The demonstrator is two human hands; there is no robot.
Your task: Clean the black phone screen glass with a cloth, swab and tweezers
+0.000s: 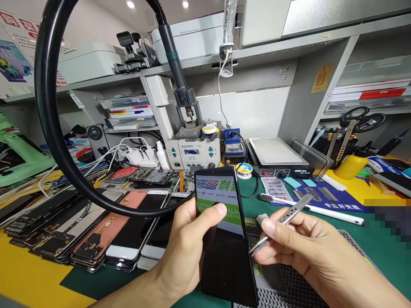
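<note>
A black smartphone [226,261] is held upright, slightly tilted, in my left hand [189,239]. The thumb lies across its glossy screen, which shows a reflection of coloured signs; the other fingers are hidden behind it. My right hand [298,244] pinches metal tweezers [290,214] between thumb and fingers. Their tips point down and left, close to the phone's right edge; whether they touch it I cannot tell. Beneath both hands lies a dark perforated mat [298,291] on a green work surface.
Stacked phones and screens [122,226] fill the left. A black hose [48,107] loops in front of a rework station [192,154]. Behind my right hand are a toothbrush [334,213], a hot plate [278,154] and a yellow bottle [351,166].
</note>
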